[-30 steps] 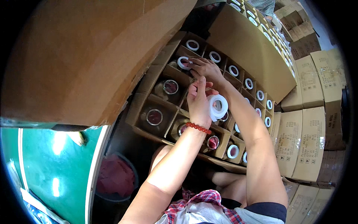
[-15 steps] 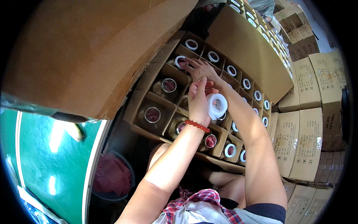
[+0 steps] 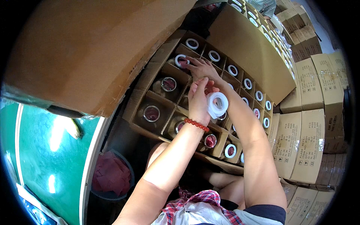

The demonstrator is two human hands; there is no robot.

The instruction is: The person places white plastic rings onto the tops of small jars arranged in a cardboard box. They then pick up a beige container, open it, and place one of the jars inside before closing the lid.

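A brown divided carton [image 3: 145,83] holds glass flask liners standing in its cells, many capped with white plastic rings. My right hand [image 3: 205,70] reaches over a cell in the second row, fingers stretched and spread. Its fingertips touch the right edge of a white ring [image 3: 182,61] on one liner. Nearer to me, my left hand [image 3: 199,100], with a red bead bracelet at the wrist, is curled around a short stack of white plastic rings [image 3: 218,105]. Bare glass rims show on several liners, such as one glass liner [image 3: 168,84] left of my hands.
A large cardboard flap [image 3: 82,48] covers the upper left. Beside a green tabletop [image 3: 41,150] stands a bucket [image 3: 131,176] of pink paper pieces [image 3: 111,174]. Stacked cartons [image 3: 309,146] line the right; another person's sleeve [image 3: 264,5] shows at the top.
The view has shifted slightly, with the carton and bucket a little further left. Both hands keep nearly the same places, the right fingers still at the same ring.
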